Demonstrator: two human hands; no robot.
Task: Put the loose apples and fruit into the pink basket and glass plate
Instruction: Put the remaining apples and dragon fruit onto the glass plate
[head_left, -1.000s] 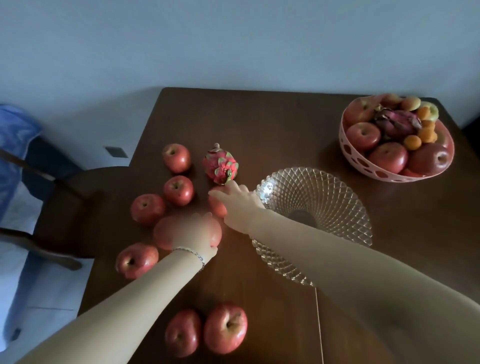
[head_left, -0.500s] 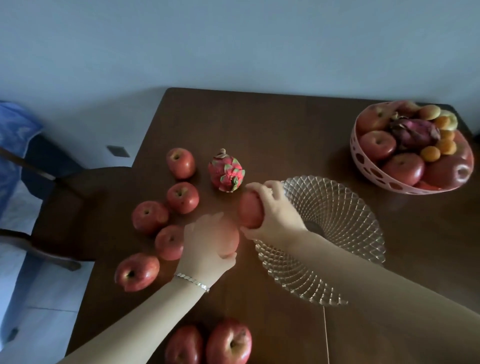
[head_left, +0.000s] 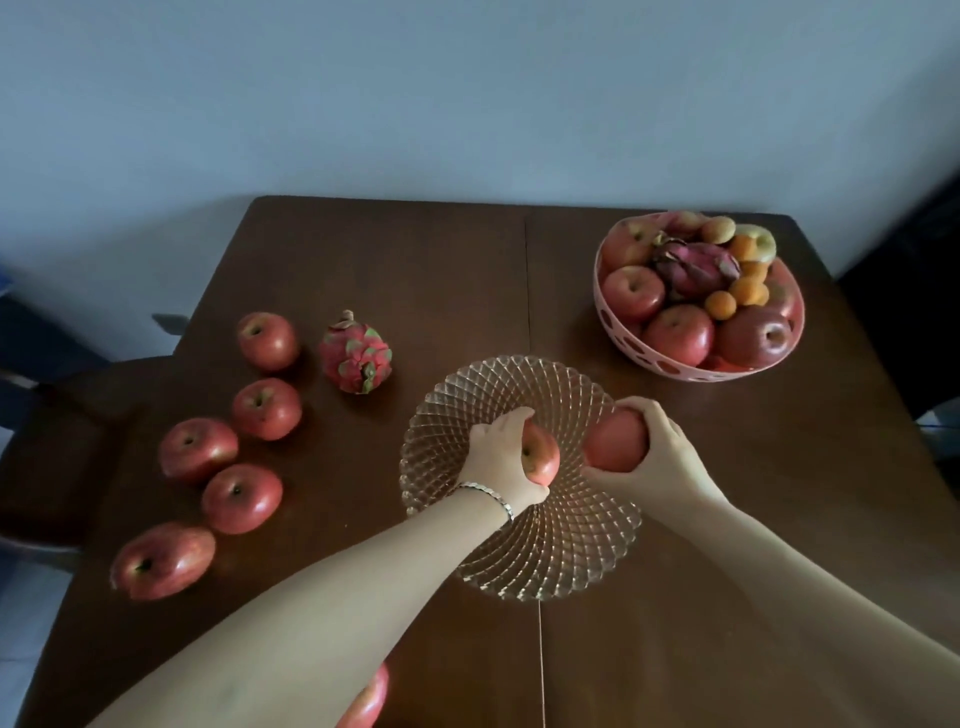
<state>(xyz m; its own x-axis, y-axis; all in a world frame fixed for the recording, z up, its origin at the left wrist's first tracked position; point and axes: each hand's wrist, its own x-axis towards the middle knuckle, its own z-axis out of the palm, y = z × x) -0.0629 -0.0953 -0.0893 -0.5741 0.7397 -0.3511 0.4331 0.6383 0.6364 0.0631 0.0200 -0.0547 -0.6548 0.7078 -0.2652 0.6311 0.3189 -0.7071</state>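
Note:
Over the middle of the glass plate (head_left: 524, 566), my left hand (head_left: 501, 460) grips a red apple (head_left: 543, 457). My right hand (head_left: 660, 457) holds a second red apple (head_left: 615, 441) above the plate's right rim. Several loose red apples lie in a row on the table's left side, among them one (head_left: 267, 340) at the back and one (head_left: 162, 561) nearest me. A dragon fruit (head_left: 356, 356) sits beside them. Another apple (head_left: 366, 701) shows partly under my left forearm. The pink basket (head_left: 639, 353) at the back right is heaped with fruit.
The dark wooden table (head_left: 441, 270) stands against a pale wall. A dark chair (head_left: 47, 457) is at the table's left edge. A dark object (head_left: 914, 291) sits past the right corner.
Both hands lifted an apple from the left cluster and carried it right, over the glass plate. The view shifted so the plate and basket sit further left.

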